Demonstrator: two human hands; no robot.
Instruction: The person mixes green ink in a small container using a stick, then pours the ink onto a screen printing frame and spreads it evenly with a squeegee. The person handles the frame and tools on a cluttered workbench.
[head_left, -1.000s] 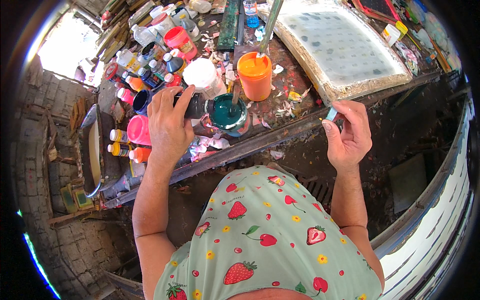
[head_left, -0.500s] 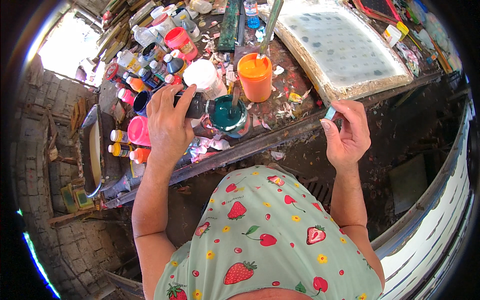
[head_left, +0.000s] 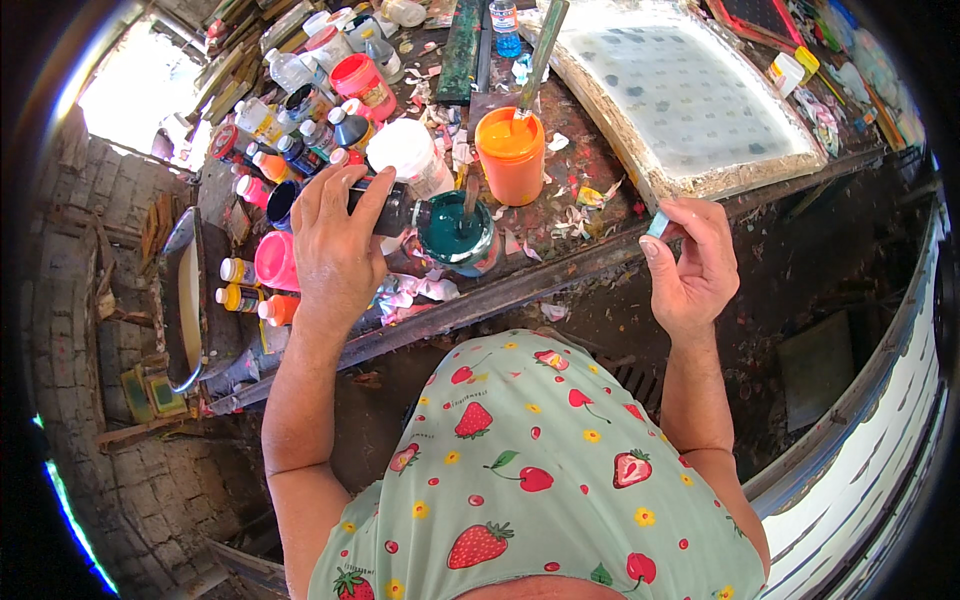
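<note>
My left hand (head_left: 335,235) is wrapped round a dark bottle (head_left: 402,212), tipped on its side with its neck at the rim of a jar of dark teal paint (head_left: 458,240). A stirring stick (head_left: 470,200) stands in that jar. I cannot make out any liquid leaving the bottle. Off to the right, past the table edge, my right hand (head_left: 693,265) pinches a small light-blue piece (head_left: 658,224), perhaps a cap, between thumb and finger. Just behind the teal jar are an orange paint pot (head_left: 511,165) with a brush (head_left: 543,55) in it and a white tub (head_left: 408,155).
Several paint bottles and jars crowd the left, including a pink jar (head_left: 277,260) and a red-pink pot (head_left: 362,88). A framed printing screen (head_left: 690,100) lies at the back right. Paper scraps litter the table (head_left: 590,140). Its front edge (head_left: 480,312) runs close to my body.
Almost nothing differs. Both hands keep their grips; the right hand has shifted very slightly to the left.
</note>
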